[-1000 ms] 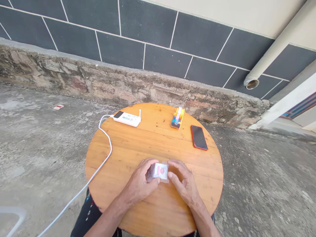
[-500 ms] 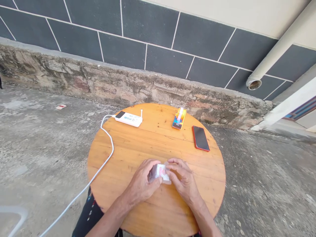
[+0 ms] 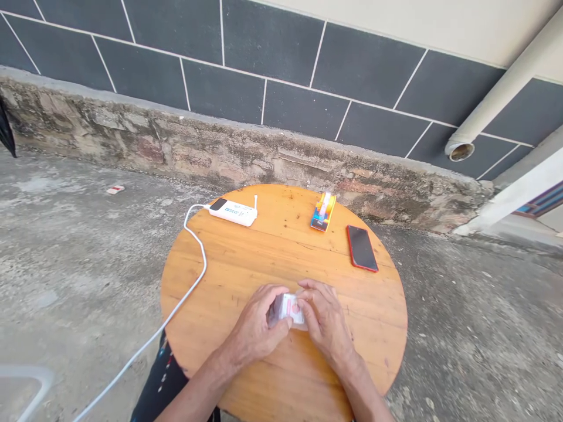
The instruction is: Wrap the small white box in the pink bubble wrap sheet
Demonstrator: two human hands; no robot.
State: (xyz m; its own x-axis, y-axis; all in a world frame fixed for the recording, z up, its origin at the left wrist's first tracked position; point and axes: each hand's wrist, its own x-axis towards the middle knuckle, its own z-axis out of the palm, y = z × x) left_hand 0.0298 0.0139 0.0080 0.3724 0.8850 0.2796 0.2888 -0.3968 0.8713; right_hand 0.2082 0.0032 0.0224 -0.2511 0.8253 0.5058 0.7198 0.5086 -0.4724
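A small clear plastic box (image 3: 292, 307) with a white and pink printed face is held low over the near middle of the round table. My left hand (image 3: 259, 319) is closed on its left side, the thumb lying along the near edge. On the right side, the fingers and thumb of my right hand (image 3: 324, 316) pinch the box's edge. Glare and the fingers hide part of the box, so I cannot make out its printing or whether its lid is up.
The wooden table (image 3: 272, 258) bears a white device with a dark screen (image 3: 233, 211), a yellow and blue tape dispenser (image 3: 323, 212) and a red-edged phone (image 3: 363, 248). A white cable (image 3: 203, 266) runs off the left edge. Behind stands a tiled wall (image 3: 281, 99).
My right hand's fingers have drawn in closer together at the box's right edge. The whole view has shifted slightly; the other things on the table stay in place.
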